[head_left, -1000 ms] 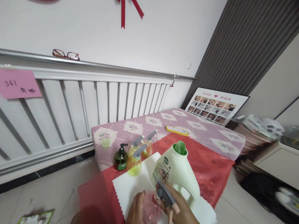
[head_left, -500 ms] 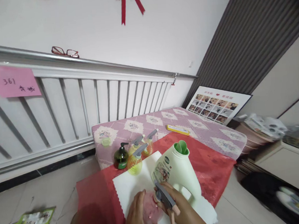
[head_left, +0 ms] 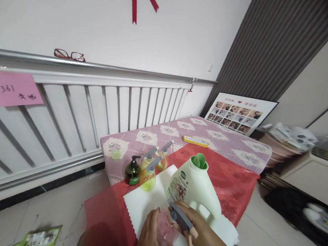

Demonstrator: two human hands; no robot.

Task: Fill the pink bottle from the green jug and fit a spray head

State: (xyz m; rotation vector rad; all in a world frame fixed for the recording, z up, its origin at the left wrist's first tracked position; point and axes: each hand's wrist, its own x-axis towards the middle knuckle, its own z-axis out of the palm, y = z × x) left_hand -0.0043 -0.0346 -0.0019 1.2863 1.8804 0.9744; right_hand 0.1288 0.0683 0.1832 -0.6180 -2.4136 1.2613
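At the bottom of the view my left hand (head_left: 150, 239) wraps round a small pink spray bottle (head_left: 165, 232) standing on a white cloth (head_left: 143, 204). My right hand (head_left: 202, 233) grips the bottle's grey trigger head (head_left: 181, 222), whose pale lever hangs down. Right behind them stands a big pale green detergent jug (head_left: 196, 188) with its mouth uncapped.
The cloth lies on a red cover (head_left: 231, 186) over a low table with a pink patterned cloth (head_left: 210, 134). A dark green pump bottle (head_left: 133, 172), yellow spray bottles (head_left: 148, 175), a small green cap (head_left: 115, 154) and a yellow flat case (head_left: 194, 141) stand farther back. Radiator rails behind; clutter at right.
Both hands keep their hold on the pink bottle and its head. The spray head has turned and shifted slightly; the view has drifted a little.
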